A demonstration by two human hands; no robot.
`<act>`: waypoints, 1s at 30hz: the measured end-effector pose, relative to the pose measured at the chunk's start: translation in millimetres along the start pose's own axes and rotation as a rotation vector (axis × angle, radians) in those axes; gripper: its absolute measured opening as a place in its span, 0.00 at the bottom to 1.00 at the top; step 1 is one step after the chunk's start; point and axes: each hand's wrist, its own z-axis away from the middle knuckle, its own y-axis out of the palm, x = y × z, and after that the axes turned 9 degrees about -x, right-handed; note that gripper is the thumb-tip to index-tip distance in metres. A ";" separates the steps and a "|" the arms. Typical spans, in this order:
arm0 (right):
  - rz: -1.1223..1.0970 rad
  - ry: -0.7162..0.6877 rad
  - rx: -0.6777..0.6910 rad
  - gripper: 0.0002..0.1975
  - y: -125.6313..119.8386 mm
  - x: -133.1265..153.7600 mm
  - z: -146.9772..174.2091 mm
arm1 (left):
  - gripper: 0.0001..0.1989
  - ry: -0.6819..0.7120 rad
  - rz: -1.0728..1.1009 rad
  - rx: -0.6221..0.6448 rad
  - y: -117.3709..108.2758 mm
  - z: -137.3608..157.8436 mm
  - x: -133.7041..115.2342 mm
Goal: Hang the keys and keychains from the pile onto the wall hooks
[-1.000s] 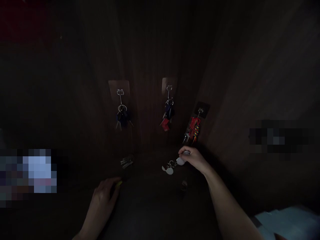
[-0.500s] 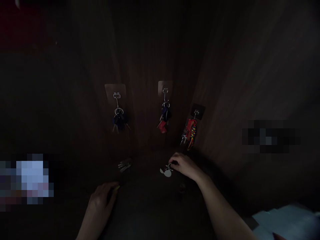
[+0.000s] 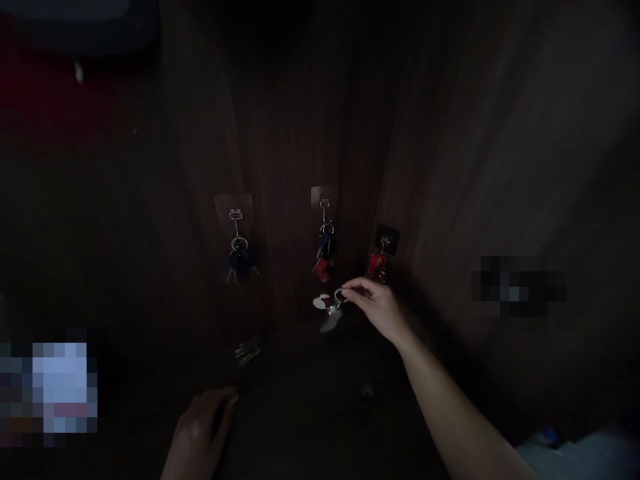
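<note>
My right hand (image 3: 376, 303) pinches the metal ring of a keychain (image 3: 330, 323) between thumb and fingertips. A whitish rounded tag and a pale, blurred piece hang from that ring. At the lower left, my left hand (image 3: 200, 427) is curled, thumb against fingers, with a small yellowish spot at the thumb tip that I cannot make out. A bunch of keys (image 3: 249, 349) lies on the dark surface just beyond it. Behind my right hand, a red keychain (image 3: 377, 267) hangs from a hook, partly covered by the fingers.
Dark wood panels meet in a corner ahead. A key bunch with dark fobs (image 3: 240, 260) hangs at left, another with a red tag (image 3: 323, 268) in the middle, each on an adhesive hook. Pale cloth (image 3: 580, 457) is at lower right. Both sides have blurred-out patches.
My right hand has lifted the keychain off the dark surface, up toward the hanging keys, and now covers part of the red one. My left hand stays about where it was; the view tilted slightly.
</note>
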 end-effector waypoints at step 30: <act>-0.215 0.001 -0.218 0.11 24.6 31.4 -79.6 | 0.16 -0.033 0.017 0.020 -4.2 -1.4 -9.8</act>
